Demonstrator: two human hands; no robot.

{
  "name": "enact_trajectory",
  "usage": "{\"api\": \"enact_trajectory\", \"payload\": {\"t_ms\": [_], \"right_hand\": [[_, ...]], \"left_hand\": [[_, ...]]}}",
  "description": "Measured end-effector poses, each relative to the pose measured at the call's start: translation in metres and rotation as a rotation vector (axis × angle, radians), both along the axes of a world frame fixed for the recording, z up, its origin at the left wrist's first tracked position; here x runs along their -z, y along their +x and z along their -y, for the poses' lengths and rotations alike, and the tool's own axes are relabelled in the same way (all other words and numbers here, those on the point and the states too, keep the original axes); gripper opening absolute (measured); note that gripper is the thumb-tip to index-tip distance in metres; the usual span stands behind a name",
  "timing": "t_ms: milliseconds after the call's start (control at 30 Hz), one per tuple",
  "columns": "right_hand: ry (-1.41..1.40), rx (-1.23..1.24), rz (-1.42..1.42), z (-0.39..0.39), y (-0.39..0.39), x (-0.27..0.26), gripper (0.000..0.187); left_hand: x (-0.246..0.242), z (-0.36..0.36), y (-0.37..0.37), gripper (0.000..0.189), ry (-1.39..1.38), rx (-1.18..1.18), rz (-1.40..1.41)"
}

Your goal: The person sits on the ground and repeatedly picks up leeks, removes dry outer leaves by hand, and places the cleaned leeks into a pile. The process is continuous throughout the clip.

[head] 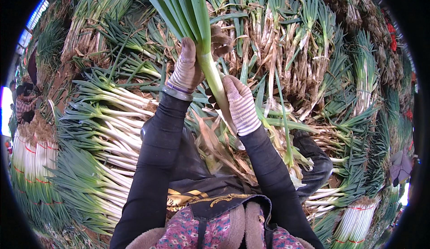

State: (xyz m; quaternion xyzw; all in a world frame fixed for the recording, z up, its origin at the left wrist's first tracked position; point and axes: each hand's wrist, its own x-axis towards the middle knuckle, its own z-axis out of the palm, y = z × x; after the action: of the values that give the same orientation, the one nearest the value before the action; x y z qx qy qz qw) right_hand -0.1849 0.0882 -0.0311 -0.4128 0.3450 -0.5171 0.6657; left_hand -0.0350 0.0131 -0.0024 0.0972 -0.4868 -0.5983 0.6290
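A thick green onion stalk (212, 72) slants in front of me, its broad green leaves fanning out towards the top of the view. My left hand (189, 64), in a striped knit glove, is closed around it just below the leaves, with darkened fingertips showing on the far side. My right hand (240, 102), gloved alike, pinches at the pale lower part of the same stalk. The root end is hidden behind my right hand and wrist. Dry, peeled outer leaves (215, 141) lie in a heap over my lap beneath both hands.
Whitish cleaned stalks (124, 124) lie in rows at my left. Untrimmed onions with dry roots (268, 47) are piled ahead and to the right. Red-banded bundles stand at far left (33, 158) and lower right (357, 218). A person in a checked shirt (25, 104) is at the far left.
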Motion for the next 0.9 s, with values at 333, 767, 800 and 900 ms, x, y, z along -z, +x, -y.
{"api": "enact_trajectory", "payload": {"t_ms": [333, 767, 800, 900], "right_hand": [[0.53, 0.01, 0.414, 0.009, -0.016, 0.035, 0.022], [0.482, -0.398, -0.069, -0.071, -0.06, 0.023, 0.068], [0.388, -0.36, -0.045, -0.066, -0.057, 0.023, 0.067], [0.322, -0.397, 0.146, -0.057, -0.048, 0.023, 0.066]], "left_hand": [[-0.013, -0.008, -0.007, 0.068, 0.04, 0.386, -0.31], [0.029, 0.031, 0.022, 0.048, 0.696, -0.167, -0.146], [0.038, 0.031, 0.006, 0.035, 0.857, -0.108, -0.328], [0.064, 0.027, -0.013, 0.024, 0.994, 0.169, -0.514]]}}
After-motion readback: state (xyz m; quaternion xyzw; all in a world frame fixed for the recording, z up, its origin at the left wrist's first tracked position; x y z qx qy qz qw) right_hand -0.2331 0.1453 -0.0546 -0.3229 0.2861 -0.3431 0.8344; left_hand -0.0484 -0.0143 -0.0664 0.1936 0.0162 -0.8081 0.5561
